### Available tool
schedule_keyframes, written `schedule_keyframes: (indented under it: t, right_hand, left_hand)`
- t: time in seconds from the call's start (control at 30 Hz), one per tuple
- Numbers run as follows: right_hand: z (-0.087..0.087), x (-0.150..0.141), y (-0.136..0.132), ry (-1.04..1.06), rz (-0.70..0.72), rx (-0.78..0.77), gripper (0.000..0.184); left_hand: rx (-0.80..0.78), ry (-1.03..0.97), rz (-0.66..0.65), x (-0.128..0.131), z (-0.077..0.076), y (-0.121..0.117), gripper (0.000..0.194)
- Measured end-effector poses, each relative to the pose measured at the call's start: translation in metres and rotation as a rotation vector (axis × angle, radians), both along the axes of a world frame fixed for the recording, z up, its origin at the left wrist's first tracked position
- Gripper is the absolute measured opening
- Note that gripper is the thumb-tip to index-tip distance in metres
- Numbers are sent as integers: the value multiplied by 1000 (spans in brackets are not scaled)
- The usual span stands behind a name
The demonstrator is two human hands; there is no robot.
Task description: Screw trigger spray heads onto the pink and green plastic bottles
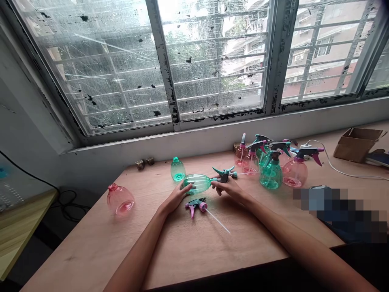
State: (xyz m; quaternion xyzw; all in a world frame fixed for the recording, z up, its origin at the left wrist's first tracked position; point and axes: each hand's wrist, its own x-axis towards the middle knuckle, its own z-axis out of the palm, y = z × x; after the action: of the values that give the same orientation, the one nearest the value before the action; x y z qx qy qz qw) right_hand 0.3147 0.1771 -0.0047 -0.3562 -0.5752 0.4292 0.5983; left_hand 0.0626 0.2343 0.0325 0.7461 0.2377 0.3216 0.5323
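A clear green bottle [199,183] lies on its side above the wooden table, its neck pointing right. My left hand [180,194] is wrapped round its base end. At the neck, my right hand [229,187] grips a black-and-teal spray head [224,177] against the bottle's mouth; how far it is screwed on cannot be seen. Close behind that hand, a teal collar [234,174] shows with a thin tube running right. In front of the bottle lies a black-and-pink spray head [197,205] with its tube stretched toward me.
An open green bottle [178,169] stands behind my left hand, and an open pink bottle [120,200] is at the left. Several bottles with spray heads, including a pink one [295,172], cluster right. Beyond are a cardboard box [357,144] and a white cable [331,164].
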Motion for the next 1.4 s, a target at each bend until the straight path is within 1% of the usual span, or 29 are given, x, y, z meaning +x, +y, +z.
schedule_keyframes:
  t: [0.1, 0.23, 0.43, 0.57, 0.67, 0.73, 0.83, 1.0, 1.2, 1.4]
  right_hand:
    - [-1, 1, 1, 2, -2, 1, 25]
    - [-1, 2, 1, -1, -5, -1, 20]
    - [-2, 1, 1, -6, 7, 0, 14]
    - [-1, 1, 1, 6, 9, -4, 22]
    - [-1, 2, 0, 26, -6, -10, 31]
    - [0, 2, 0, 35, -14, -12, 34]
    - [0, 1, 1, 33, -12, -11, 33]
    - [0, 0, 0, 14, 3, -10, 25]
    - [0, 1, 1, 42, -28, -17, 35]
    - [1, -1, 0, 41, -13, -13, 36]
  left_hand:
    - [14, 22, -12, -1, 2, 0, 36]
    - [30, 40, 20, -7, 3, -1, 36]
    - [11, -13, 16, -3, -1, -1, 39]
    - [-4, -30, 5, -1, -1, 0, 38]
    - [-16, -13, 18, -5, -2, 1, 40]
    - [-28, -7, 21, -8, -2, 2, 43]
    - [-37, -18, 23, -7, -4, 3, 41]
    - [-47, -51, 7, 0, -4, 2, 38]
    - [-24, -28, 37, -5, -4, 1, 36]
    - [-12, -26, 44, -3, -3, 2, 38]
